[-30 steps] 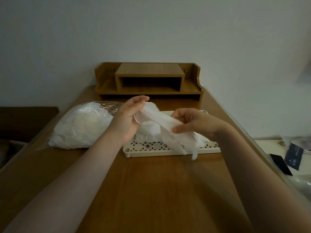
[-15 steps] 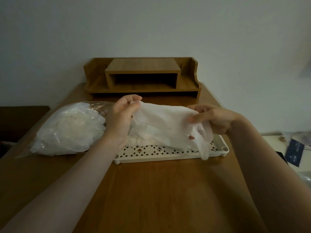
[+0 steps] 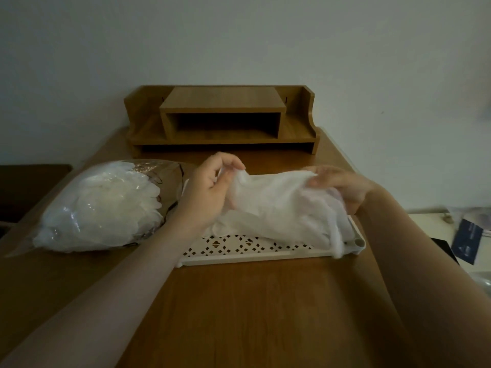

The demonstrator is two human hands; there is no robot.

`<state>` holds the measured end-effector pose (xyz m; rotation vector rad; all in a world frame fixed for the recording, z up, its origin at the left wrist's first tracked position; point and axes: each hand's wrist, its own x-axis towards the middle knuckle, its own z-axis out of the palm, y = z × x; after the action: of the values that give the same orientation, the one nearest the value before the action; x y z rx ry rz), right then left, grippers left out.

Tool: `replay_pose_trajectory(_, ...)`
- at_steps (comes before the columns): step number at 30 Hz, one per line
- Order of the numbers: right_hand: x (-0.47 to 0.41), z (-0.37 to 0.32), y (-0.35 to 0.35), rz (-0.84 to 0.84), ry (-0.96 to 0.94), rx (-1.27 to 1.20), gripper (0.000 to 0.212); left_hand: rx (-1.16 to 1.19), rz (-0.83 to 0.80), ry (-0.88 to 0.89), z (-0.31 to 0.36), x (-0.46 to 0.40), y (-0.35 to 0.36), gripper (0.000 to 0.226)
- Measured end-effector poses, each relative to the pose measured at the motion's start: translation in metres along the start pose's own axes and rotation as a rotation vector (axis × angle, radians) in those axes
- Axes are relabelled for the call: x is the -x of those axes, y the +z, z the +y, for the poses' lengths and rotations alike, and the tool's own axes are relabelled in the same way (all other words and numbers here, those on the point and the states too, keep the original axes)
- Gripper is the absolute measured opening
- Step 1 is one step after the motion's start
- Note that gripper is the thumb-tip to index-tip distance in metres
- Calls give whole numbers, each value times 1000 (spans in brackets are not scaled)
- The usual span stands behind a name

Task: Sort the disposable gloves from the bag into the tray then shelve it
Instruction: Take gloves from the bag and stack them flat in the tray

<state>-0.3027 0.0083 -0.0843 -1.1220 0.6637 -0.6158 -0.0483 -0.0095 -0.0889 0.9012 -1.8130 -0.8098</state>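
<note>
A translucent white disposable glove (image 3: 279, 203) is stretched flat between both hands, just above the white perforated tray (image 3: 239, 254). My left hand (image 3: 210, 192) pinches the glove's cuff end at the left. My right hand (image 3: 342, 187) grips the finger end at the right, and the glove's fingers hang over the tray's right corner. More gloves (image 3: 239, 224) lie in the tray beneath it. A clear plastic bag (image 3: 103, 205) stuffed with white gloves lies on the table to the left of the tray.
A wooden desktop shelf (image 3: 223, 120) with an open middle compartment stands at the back of the wooden table (image 3: 252, 314), against the wall. To the right, beyond the table edge, a lower white surface holds a dark blue card (image 3: 466, 241) and other small items.
The glove, held bunched a second ago, is now pulled out flat between my hands and has come lower over the tray. My right hand has shifted right.
</note>
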Motion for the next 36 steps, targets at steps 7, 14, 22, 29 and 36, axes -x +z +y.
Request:
replay_pose_trajectory(7,-19,0,4,700,445,810,39,-480,-200,-164,-31,-8,7,38)
replay_pose_trajectory(14,-30,4,0,865,207,1072,24,-661,-217,-231,-34,-6,8,48)
replay_pose_trajectory(22,-45,26,14,1126,-47,1623,23,-517,-132,-399,-44,-13,10,44)
replay_pose_trajectory(29,-40,40,52,661,2,1816,39,-371,-69,-414,-33,-12,9,42)
replay_pose_trajectory(36,-20,42,48,675,-235,1824,13,-459,-54,-371,-35,-14,10,43)
